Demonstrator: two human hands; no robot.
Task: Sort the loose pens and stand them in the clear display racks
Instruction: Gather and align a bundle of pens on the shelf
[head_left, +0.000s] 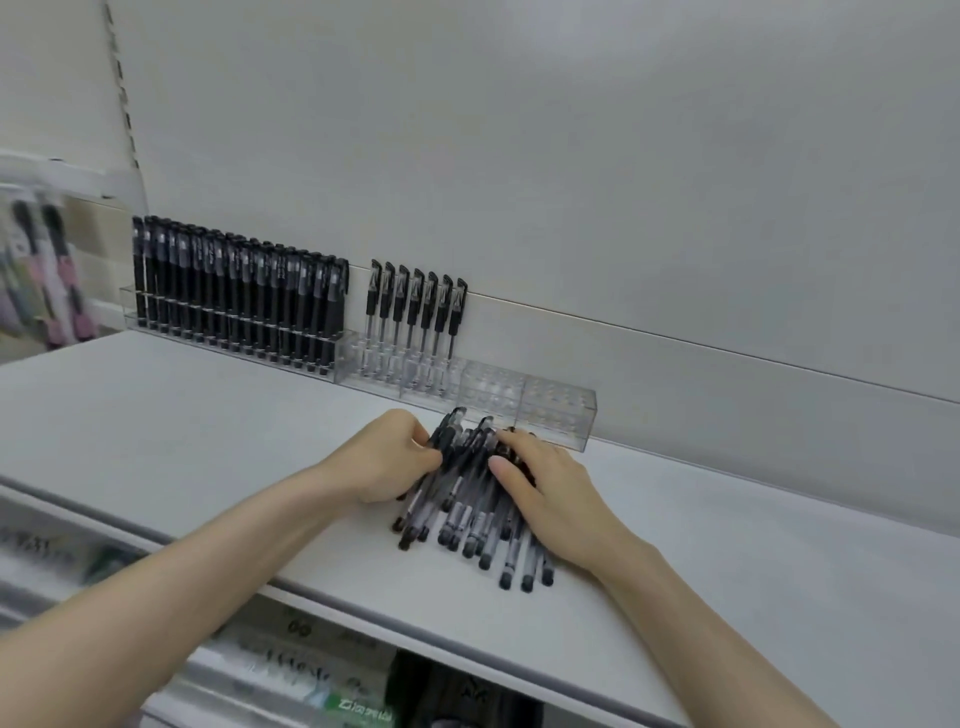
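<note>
Head view: the loose pens (467, 506) lay in one heap on the shelf (208, 415), just in front of the right rack (558, 410), caps toward the wall and tips toward the shelf's front edge. The left hand (387, 457) gripped the heap's left side near the caps, fingers curled round several pens. The right hand (553, 493) lay over the heap's right side, fingers nearly straight and pressing down, thumb (500, 464) stretched across the barrels; it held no pen that I could see.

The right rack, clear, stood against the wall. Seven capped pens (415, 312) stood upright in its left part; the holes in its right part were unfilled. The left rack (234, 343), touching it end to end, was packed with upright dark pens (239, 291). Hanging packets (47, 270) at far left were blurred. Boxed goods (311, 675) sat on the shelf below, labels unreadable.
</note>
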